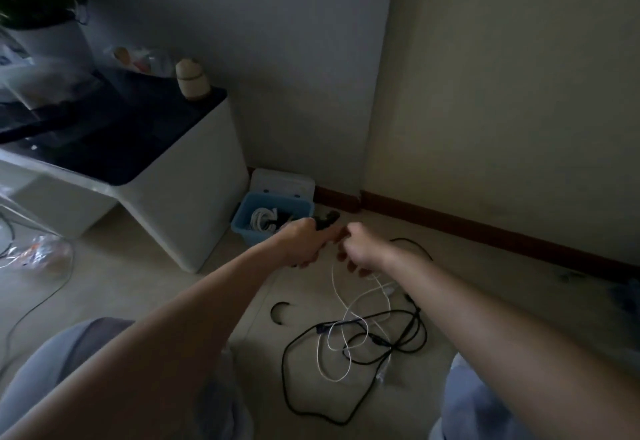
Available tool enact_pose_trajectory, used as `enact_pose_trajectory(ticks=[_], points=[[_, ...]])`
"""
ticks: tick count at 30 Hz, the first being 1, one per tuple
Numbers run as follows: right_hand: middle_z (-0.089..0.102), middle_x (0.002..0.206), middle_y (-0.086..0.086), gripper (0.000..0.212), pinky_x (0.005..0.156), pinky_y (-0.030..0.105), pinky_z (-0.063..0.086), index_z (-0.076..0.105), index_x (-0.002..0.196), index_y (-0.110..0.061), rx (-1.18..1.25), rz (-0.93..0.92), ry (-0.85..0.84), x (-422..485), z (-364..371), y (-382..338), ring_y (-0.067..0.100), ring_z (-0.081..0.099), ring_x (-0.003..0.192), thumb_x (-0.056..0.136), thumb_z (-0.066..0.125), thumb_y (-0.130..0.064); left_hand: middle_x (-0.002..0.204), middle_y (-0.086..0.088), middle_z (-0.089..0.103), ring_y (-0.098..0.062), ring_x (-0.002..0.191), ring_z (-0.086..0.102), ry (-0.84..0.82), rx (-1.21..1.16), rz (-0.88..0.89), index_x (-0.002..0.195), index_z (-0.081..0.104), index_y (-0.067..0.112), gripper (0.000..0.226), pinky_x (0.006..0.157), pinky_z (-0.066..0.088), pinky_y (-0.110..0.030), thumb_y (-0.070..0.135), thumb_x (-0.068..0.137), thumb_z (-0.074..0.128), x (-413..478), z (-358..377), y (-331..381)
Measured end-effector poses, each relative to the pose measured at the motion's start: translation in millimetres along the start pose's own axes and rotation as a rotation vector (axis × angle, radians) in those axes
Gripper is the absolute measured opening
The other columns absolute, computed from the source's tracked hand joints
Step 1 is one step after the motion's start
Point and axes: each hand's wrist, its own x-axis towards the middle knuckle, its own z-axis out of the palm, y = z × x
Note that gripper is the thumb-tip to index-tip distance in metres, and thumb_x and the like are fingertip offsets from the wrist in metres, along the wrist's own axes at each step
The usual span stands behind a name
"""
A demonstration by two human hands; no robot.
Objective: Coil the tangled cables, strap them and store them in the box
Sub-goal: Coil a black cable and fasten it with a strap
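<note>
My left hand grips a black coiled cable just in front of the blue box. My right hand is curled beside it, touching the left fingers; what it pinches is hidden. The box holds a white coiled cable and dark cables, its white lid leaning behind it. On the floor below my hands lies a tangle of black cable and white cable. A black strap lies curved on the floor to the left of the tangle.
A white cabinet with a dark top stands left of the box, carrying a potted plant and a pale jar. A plastic bag and a thin dark cord lie at far left. Walls meet behind the box.
</note>
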Motion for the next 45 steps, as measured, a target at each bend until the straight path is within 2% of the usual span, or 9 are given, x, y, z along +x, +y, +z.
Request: enact_pose_trajectory(ticks=[5,9,14,26,30,33,39,42,45], points=[[0.064,0.097,0.006,0.021,0.058,0.03,0.046,0.056,0.113,-0.018,-0.059,0.055,-0.081,28.1,51.9,25.2,0.02,0.058,0.072,0.101,0.039,-0.017,0.059,0.003,0.052,-0.007,0.043,0.05,-0.031,0.142,-0.067,0.099,0.066,0.011,0.036,0.039,0.04,-0.017,0.041,0.103,0.047,1.6,6.0,-49.6],[0.063,0.121,0.012,0.033,0.065,0.03,0.047,0.06,0.12,-0.019,-0.054,0.067,-0.125,64.3,106.4,52.6,0.026,0.057,0.09,0.097,0.039,-0.01,0.064,0.001,0.058,-0.012,0.055,0.055,0.024,0.212,-0.206,0.081,0.059,0.012,0.046,0.051,0.045,-0.023,0.05,0.102,0.043,11.1,12.5,-105.0],[0.061,0.13,0.014,0.042,0.101,0.039,0.049,0.048,0.139,-0.015,-0.152,0.082,-0.199,109.1,182.5,93.0,0.031,0.061,0.114,0.097,0.051,-0.014,0.065,0.0,0.062,-0.012,0.053,0.059,0.013,0.101,-0.402,0.079,0.061,0.014,0.043,0.044,0.045,-0.021,0.049,0.1,0.05,29.5,31.8,-176.9],[0.005,0.163,0.01,0.053,0.112,0.05,0.031,0.042,0.147,-0.024,-0.589,0.022,-0.438,174.5,310.2,122.3,0.035,0.016,0.146,0.094,0.046,-0.021,0.053,0.004,0.065,-0.01,0.042,0.062,0.059,-0.129,-0.509,0.074,0.066,0.013,0.027,0.043,0.044,-0.016,0.033,0.091,0.064,81.7,42.6,-263.9],[0.026,0.151,0.008,0.054,0.102,0.045,0.036,0.043,0.143,-0.009,-0.701,-0.043,-0.344,180.2,328.2,120.5,0.034,0.033,0.131,0.093,0.049,-0.03,0.053,-0.001,0.068,-0.017,0.052,0.069,0.05,-0.217,-0.511,0.063,0.064,0.013,0.034,0.038,0.036,-0.012,0.036,0.089,0.062,87.3,46.2,-268.3],[0.045,0.136,0.011,0.04,0.098,0.042,0.038,0.059,0.125,-0.009,-0.696,-0.103,-0.285,183.0,319.3,121.2,0.032,0.044,0.121,0.094,0.052,-0.033,0.072,-0.015,0.074,-0.026,0.061,0.07,0.047,-0.374,-0.511,0.07,0.068,0.009,0.031,0.057,0.05,-0.025,0.032,0.091,0.063,89.5,45.5,-260.4],[0.071,0.076,0.001,0.019,0.064,0.025,0.044,0.072,0.072,-0.01,-0.251,-0.068,-0.072,170.6,246.5,110.0,0.015,0.064,0.072,0.083,0.07,-0.025,0.069,-0.019,0.07,-0.023,0.056,0.069,0.003,-0.799,-0.481,0.088,0.068,-0.01,0.031,0.055,0.053,-0.021,0.019,0.097,0.062,79.0,24.6,-215.1],[0.07,0.077,-0.004,0.01,0.058,0.018,0.041,0.068,0.072,-0.023,0.034,-0.036,0.039,153.4,194.4,94.7,0.011,0.063,0.072,0.081,0.069,-0.018,0.087,-0.026,0.069,-0.03,0.071,0.07,0.021,-0.921,-0.419,0.085,0.069,-0.007,0.031,0.077,0.057,-0.032,0.021,0.097,0.061,71.7,10.1,-181.2],[0.064,0.069,-0.004,0.027,0.051,0.021,0.04,0.062,0.078,-0.021,0.254,-0.066,-0.003,131.2,144.1,73.0,0.015,0.053,0.059,0.088,0.05,0.001,0.086,-0.022,0.071,-0.028,0.073,0.072,-0.001,-1.058,-0.344,0.086,0.069,-0.004,0.034,0.069,0.06,-0.029,0.027,0.098,0.06,60.4,-8.5,-145.6]])
